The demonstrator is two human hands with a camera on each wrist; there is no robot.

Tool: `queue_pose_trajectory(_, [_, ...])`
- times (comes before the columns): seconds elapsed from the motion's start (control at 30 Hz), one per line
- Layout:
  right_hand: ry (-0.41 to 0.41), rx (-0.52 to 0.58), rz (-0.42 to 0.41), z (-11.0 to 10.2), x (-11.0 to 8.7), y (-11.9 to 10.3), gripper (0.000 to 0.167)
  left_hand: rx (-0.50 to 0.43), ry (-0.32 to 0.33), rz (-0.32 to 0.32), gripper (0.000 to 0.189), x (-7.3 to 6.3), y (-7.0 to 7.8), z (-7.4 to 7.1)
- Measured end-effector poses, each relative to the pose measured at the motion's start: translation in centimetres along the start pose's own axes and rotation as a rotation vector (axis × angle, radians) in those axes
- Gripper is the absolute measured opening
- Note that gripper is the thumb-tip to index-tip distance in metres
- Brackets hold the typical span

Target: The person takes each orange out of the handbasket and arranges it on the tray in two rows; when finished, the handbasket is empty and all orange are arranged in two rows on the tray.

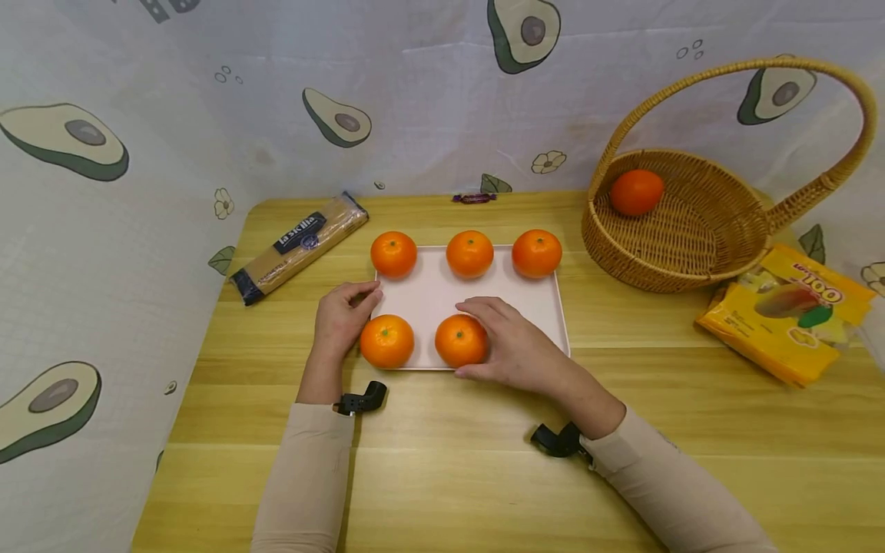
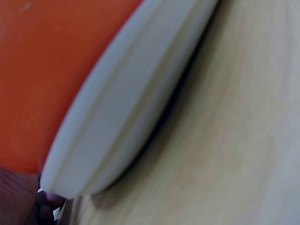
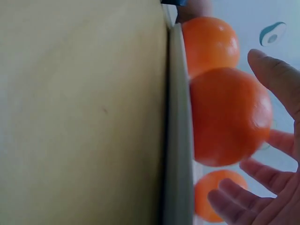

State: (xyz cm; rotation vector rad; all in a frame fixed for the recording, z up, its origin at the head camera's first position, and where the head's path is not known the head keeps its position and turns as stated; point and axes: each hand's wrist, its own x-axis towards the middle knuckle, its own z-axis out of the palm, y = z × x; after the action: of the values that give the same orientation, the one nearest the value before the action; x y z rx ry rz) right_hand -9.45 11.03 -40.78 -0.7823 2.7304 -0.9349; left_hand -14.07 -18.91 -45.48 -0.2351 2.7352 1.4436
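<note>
A shallow white tray (image 1: 423, 301) carries several oranges, three along its far side and two along its near side. My left hand (image 1: 339, 319) is at the tray's left edge, thumb and fingers bent at the rim beside the near-left orange (image 1: 387, 342). Around the near-middle orange (image 1: 460, 341) my right hand (image 1: 515, 343) curves from the right, thumb on the near side and fingers on the far side. In the right wrist view, a gap shows between the thumb and that orange (image 3: 229, 117). The left wrist view shows the tray's side wall (image 2: 108, 108) close up.
To the right stands a wicker basket (image 1: 681, 265) with a tall handle and one orange (image 1: 636, 192) inside. Beside it lies a yellow snack bag (image 1: 784, 315). A pasta packet (image 1: 300, 246) is at the back left, and a purple-wrapped candy (image 1: 474, 198) at the back edge.
</note>
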Motion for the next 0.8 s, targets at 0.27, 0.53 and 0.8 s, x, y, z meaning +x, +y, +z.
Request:
queue_pose_trajectory(0.27, [0.101, -0.024, 0.075, -3.8, -0.8, 2.2, 0.088, 0.012, -0.002, 0.004, 0.034, 0.0, 0.0, 0.0])
queue_pose_trajectory(0.53, [0.209, -0.221, 0.167, -10.0, -1.4, 5.9, 0.075, 0.021, -0.001, -0.007, 0.033, 0.0, 0.0, 0.0])
queue_pose_trajectory(0.8, [0.29, -0.288, 0.301, -15.7, -0.8, 10.7, 0.079, 0.021, 0.002, -0.009, 0.033, 0.1, 0.0, 0.1])
